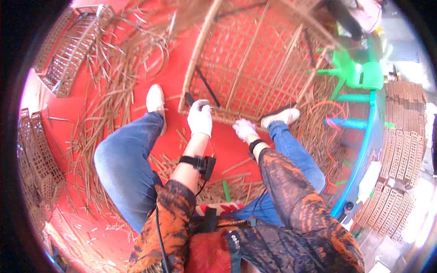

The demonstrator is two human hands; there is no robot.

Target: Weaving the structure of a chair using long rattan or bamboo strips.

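A large brown woven basket (255, 59) with an open lattice and dark diagonal bars lies tilted between my feet. My left hand (200, 119), in a white glove, is closed on the basket's near rim close to its left corner. My right hand (245, 129), also gloved, sits further right, just below the same rim. Its fingers are drawn together toward the edge; whether a thin strip is between them is too small to make out. My right shoe (280, 117) is against the basket's near right corner, partly under its edge.
Loose brown strips (118, 82) litter the red floor covering (175, 145). Another woven frame (73, 50) lies at the far left, with stacked woven panels (41, 154) below it. On the right are a green plastic chair (359, 75), a blue pipe (362, 168), orange tubing (328, 136) and more stacked panels (400, 154).
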